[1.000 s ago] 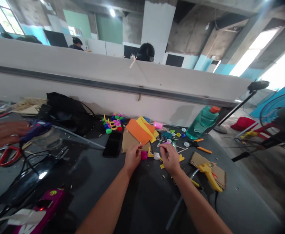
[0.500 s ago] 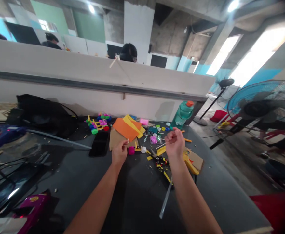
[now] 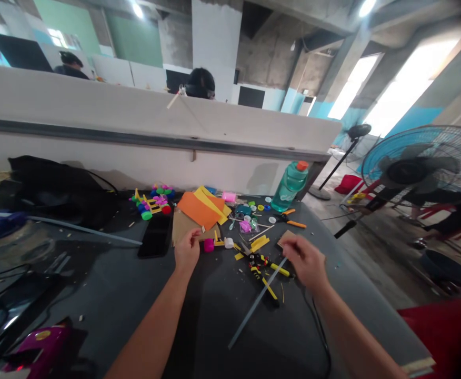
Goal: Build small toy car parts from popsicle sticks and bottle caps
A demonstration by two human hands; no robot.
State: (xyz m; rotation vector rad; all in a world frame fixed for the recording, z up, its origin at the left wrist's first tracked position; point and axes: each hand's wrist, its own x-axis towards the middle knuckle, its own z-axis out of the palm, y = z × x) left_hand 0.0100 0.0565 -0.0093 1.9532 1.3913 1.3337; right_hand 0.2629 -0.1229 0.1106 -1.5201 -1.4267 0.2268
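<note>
My left hand (image 3: 187, 253) is closed in a pinch on a small white piece (image 3: 203, 229), above the edge of a cardboard sheet (image 3: 179, 231). Just right of it lies a yellow stick piece with a pink cap (image 3: 209, 245) and a white cap (image 3: 229, 242). My right hand (image 3: 305, 260) curls over the yellow glue gun, which it almost wholly hides. A clear glue stick (image 3: 256, 305) runs from beside those fingers toward the front left. A black cord (image 3: 321, 326) trails below this hand. Pliers with yellow-black handles (image 3: 264, 281) lie between the hands.
Orange sheets (image 3: 199, 208), a phone (image 3: 155, 237) and a colourful toy build (image 3: 151, 202) lie behind. A green bottle (image 3: 288, 187) and orange-handled cutters (image 3: 293, 220) are at back right. A purple glue gun (image 3: 41, 347) sits front left; a fan (image 3: 412, 173) stands beyond the table.
My right hand has come down and right from above the table onto the glue gun. The glue stick has swung to lie more slantwise. My left hand keeps its pinch on the white piece.
</note>
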